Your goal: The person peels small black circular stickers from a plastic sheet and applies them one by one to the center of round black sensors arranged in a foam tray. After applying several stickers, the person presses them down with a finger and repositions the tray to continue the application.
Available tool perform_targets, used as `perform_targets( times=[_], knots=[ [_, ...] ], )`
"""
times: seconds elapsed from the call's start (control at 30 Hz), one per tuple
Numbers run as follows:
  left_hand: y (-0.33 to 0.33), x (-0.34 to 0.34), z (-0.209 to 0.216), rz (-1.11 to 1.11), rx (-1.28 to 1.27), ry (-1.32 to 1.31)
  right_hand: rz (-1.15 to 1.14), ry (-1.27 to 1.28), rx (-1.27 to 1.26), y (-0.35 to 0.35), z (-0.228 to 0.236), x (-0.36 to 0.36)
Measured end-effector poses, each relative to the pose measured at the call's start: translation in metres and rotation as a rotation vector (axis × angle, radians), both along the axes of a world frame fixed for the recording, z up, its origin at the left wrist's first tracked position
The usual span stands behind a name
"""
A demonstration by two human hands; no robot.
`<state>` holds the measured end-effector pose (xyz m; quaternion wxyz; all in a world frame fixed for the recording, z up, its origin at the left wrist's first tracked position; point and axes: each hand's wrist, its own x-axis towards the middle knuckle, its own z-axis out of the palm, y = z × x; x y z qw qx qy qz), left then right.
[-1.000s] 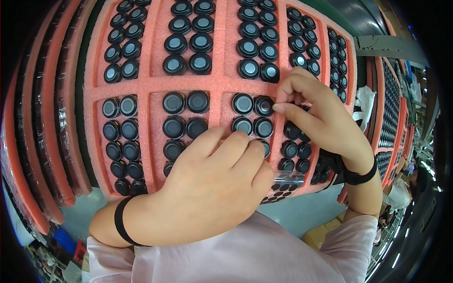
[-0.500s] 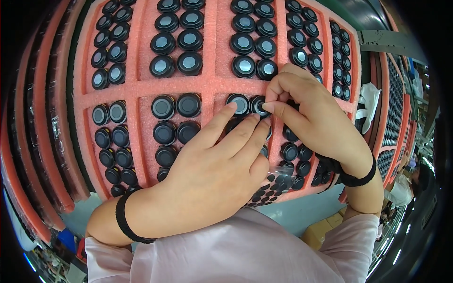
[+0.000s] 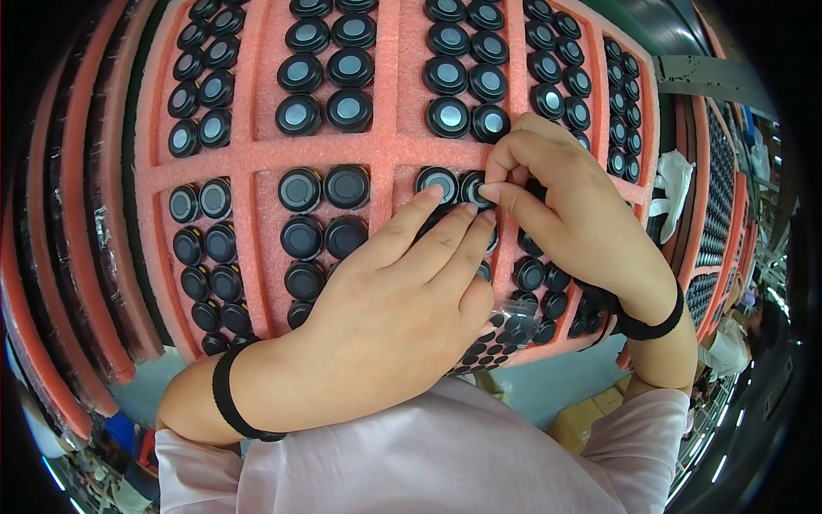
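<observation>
Round black parts sit in pairs in the pockets of a pink foam tray (image 3: 312, 152). My left hand (image 3: 385, 321) lies over the near middle pocket, fingers stretched out and fingertips on the black parts. My right hand (image 3: 561, 201) pinches thumb and forefinger together at the rim of a round black part (image 3: 470, 186); anything between those fingertips is hidden. Left of it, another black part (image 3: 435, 184) lies by my left forefinger. A clear sheet with round black dots (image 3: 490, 349) shows beside my left thumb, its upper portion covered by the hand.
Pink foam layers (image 3: 86, 214) stand along the left side. At the right are a white bag (image 3: 670, 193), another tray of dark round parts (image 3: 711, 223) and a grey metal bar (image 3: 706, 75). Cardboard boxes (image 3: 582, 421) lie below the tray; people are in the right background.
The tray appears shifted very slightly to the right in the picture, along with my hands. Both hands keep the same pose over the same pair of black parts.
</observation>
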<state>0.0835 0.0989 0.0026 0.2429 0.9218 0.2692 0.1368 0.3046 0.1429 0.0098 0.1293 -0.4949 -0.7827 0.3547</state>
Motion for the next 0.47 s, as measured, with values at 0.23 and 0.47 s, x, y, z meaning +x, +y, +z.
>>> perform_targets(
  times=[0.23,0.47],
  knots=[
    [0.0,0.0,-0.001,-0.007,0.002,-0.003,-0.076,0.004,-0.043,-0.004,0.001,-0.004],
    [0.003,-0.002,0.001,-0.031,-0.003,0.003,-0.09,-0.081,0.203,-0.014,0.002,0.0]
  ],
)
